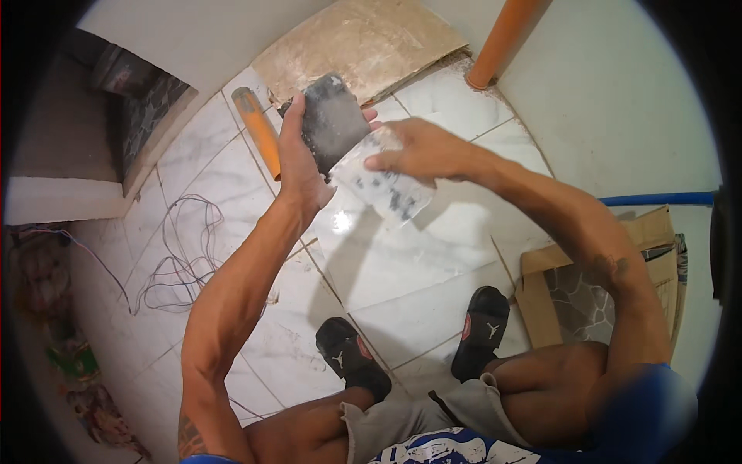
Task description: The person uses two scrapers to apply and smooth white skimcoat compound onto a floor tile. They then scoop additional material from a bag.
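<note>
Floor of white, grey-veined tiles spreads under everything, with a pale wall rising on the right. On it, at the far side, lies a tan board. The left arm bends at the elbow near the lower left, its forearm slanting up and inward. The right arm bows wide, elbow out to the side, the forearm running inward to the wrist. Beneath that elbow sits an open box of brown cardboard. Thin wire lies tangled beyond the left forearm. An orange pipe stands by the wall, and a blue hose runs along it.

Between the hands, above the floor, is a dusty dark slab. The left hand clamps it from beneath: thumb along the near-left edge, fingertips showing past the opposite edge. Just beside it, a white piece with dark blotches hangs tilted from the right hand, thumb pressed on its upper face, the other fingers partly hidden; whether it touches the slab I cannot tell. Dark shoes stand below, apart. Left of the slab lies a short orange tube.
</note>
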Demonstrator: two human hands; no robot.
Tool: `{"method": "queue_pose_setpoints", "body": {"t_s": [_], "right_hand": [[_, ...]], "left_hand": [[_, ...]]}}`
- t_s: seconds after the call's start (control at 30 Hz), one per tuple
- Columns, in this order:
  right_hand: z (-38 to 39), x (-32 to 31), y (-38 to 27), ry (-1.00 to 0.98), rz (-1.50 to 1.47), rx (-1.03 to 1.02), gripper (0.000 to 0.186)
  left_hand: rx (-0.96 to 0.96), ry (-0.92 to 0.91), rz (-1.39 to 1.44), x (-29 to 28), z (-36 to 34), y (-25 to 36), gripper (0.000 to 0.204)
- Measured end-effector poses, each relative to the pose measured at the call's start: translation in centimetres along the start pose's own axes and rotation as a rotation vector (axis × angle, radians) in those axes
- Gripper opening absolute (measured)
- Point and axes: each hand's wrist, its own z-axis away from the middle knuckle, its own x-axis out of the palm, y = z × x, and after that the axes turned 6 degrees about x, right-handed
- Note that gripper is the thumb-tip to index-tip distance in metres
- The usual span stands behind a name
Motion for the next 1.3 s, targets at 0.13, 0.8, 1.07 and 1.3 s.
{"method": "queue_pose_setpoints", "body": {"t_s": [0.13, 0.8, 1.07, 1.3], "right_hand": [[1.1, -2.0, -1.4, -0.005, -0.312, 0.17, 0.041], [1.2, -0.9, -1.6, 0.022, -0.271, 0.171, 0.05], [0.2, 0.1, -2.0, 0.02, -0.127, -0.01, 0.048], [0.1, 1.6, -1.0, 0.257, 0.076, -0.247, 0.044]], "left_hand": [[-0.022, 0.029, 0.116, 0.2, -0.1, 0.8, 0.063], [-0.021, 0.022, 0.121, 0.1, 0.3, 1.0, 0.066], [0.033, 0.002, 0.055, 0.4, 0.3, 1.0, 0.068], [0.023, -0.008, 0.048, 0.6, 0.1, 1.2, 0.063]]}}
